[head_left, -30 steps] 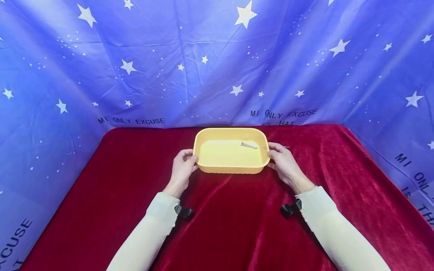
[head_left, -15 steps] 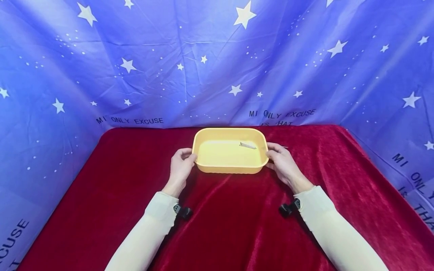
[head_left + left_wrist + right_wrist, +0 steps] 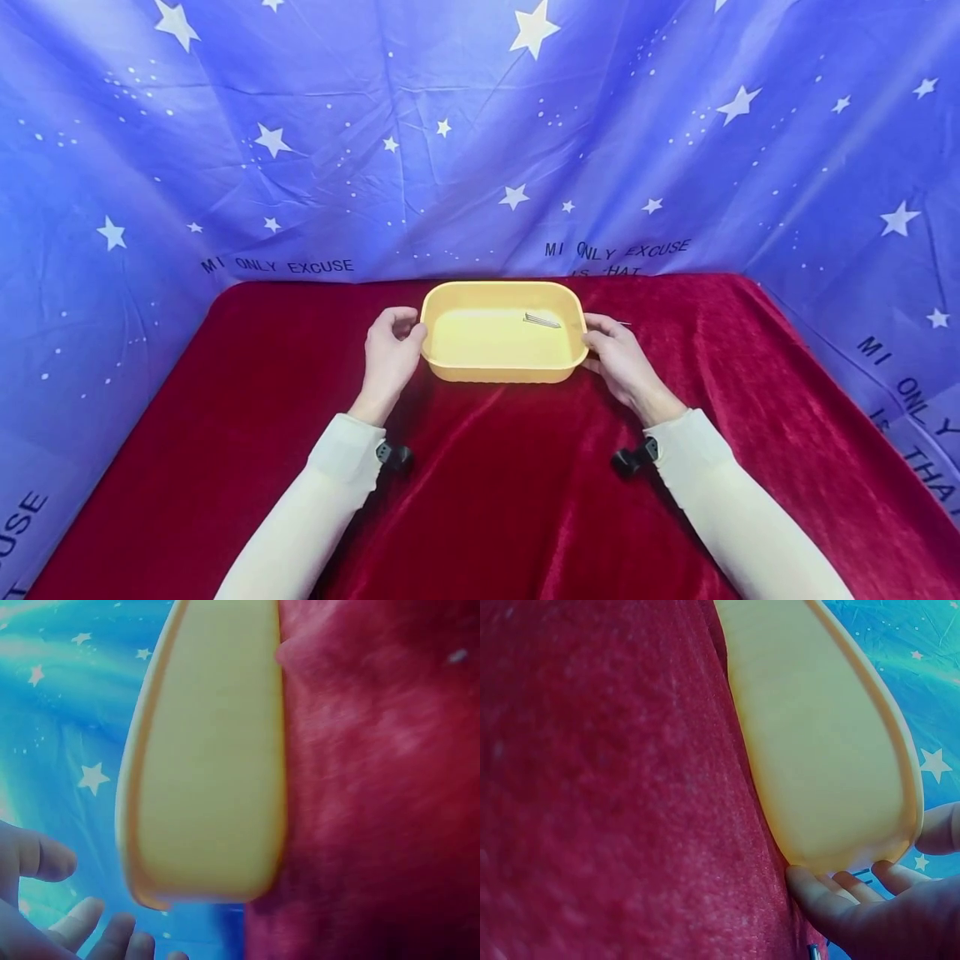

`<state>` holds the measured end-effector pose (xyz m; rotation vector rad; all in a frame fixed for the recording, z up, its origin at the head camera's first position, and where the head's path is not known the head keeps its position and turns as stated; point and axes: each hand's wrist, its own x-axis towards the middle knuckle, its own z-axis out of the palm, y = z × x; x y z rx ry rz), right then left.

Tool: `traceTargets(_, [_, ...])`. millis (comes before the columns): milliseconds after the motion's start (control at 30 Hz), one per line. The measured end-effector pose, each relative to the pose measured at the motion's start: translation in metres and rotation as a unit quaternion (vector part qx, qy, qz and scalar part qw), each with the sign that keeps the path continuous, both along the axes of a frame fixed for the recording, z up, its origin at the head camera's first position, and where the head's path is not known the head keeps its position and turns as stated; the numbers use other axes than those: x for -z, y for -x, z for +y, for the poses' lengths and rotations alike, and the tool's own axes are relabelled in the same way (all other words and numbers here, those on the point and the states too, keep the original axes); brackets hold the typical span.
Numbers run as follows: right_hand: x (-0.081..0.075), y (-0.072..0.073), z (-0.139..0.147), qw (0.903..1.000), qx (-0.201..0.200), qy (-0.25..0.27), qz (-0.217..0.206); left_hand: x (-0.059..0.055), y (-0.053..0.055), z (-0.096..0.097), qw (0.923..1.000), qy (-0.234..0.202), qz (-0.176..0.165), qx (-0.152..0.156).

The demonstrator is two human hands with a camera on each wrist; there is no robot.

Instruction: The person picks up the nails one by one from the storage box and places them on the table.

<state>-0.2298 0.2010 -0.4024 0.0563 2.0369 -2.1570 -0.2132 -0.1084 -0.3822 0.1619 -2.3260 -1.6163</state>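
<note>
A yellow plastic basin [image 3: 502, 374] with rounded corners sits on the red cloth at the table's far side. Several thin metal rods [image 3: 542, 320] lie together inside it, toward the right. My left hand [image 3: 392, 358] is at the basin's left end; in the left wrist view its fingers [image 3: 112, 934] are spread and apart from the wall. On the other end, my right hand [image 3: 619, 357] grips the basin, fingers against the end wall and thumb [image 3: 941, 829] at the rim. A thin metal tip [image 3: 624, 323] shows just beyond the right hand, the remainder hidden.
Dark red velvet cloth [image 3: 487, 500] covers the table. Blue fabric with white stars [image 3: 337, 167] hangs close behind the basin and along both sides. A small metallic end [image 3: 814, 951] shows at the bottom of the right wrist view.
My left hand has let go of the basin's left end and drawn slightly left. The right hand stays on the basin. The whole head view has shifted a little.
</note>
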Motion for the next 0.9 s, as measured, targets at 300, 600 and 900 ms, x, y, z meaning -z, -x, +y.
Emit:
traceTargets(300, [0.001,-0.001,0.001,1.0000,0.002,-0.004,-0.002,-0.029,0.013,0.016,0.9951,0.068,0.040,0.060])
traceTargets(600, [0.001,-0.001,0.002,1.0000,-0.001,-0.006,-0.001,-0.056,0.033,0.037,0.9701,0.168,0.004,0.175])
traceTargets(900, [-0.001,-0.001,0.000,1.0000,0.000,-0.010,-0.001,-0.070,0.059,0.055,0.9315,0.270,-0.036,0.241])
